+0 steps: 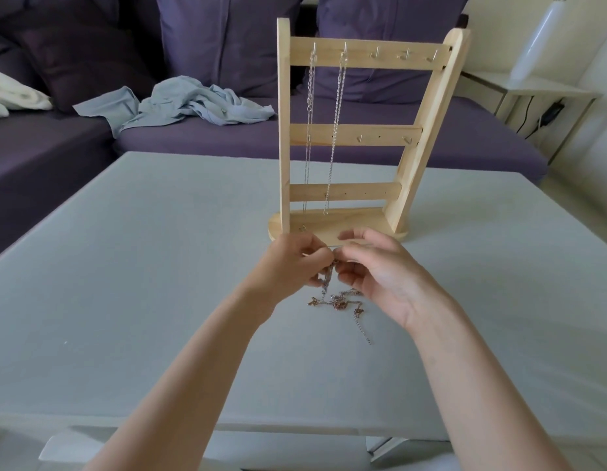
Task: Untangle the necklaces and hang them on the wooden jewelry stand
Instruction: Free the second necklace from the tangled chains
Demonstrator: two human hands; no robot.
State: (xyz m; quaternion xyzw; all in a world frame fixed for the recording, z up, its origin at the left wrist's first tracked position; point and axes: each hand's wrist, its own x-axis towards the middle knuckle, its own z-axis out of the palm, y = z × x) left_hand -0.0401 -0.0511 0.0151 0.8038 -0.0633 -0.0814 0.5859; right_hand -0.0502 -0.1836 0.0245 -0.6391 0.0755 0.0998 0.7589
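A wooden jewelry stand (pixel 359 134) stands upright on the grey table (pixel 125 266), with small hooks along its top bar. Two silver necklaces hang from the two leftmost hooks: one (pixel 309 130) and a second (pixel 336 130) beside it. Just in front of the stand's base, my left hand (pixel 291 263) and my right hand (pixel 380 270) meet, both pinching a tangle of chains (pixel 339 300). Part of the tangle dangles from my fingers; the rest lies on the table below, with a loose end (pixel 363 329) trailing toward me.
A purple sofa (pixel 227 137) runs behind the table, with a crumpled light-blue cloth (pixel 193 103) and a white cloth (pixel 10 96) on it. A white side table (pixel 539 90) with a white vase (pixel 539 39) stands at the far right.
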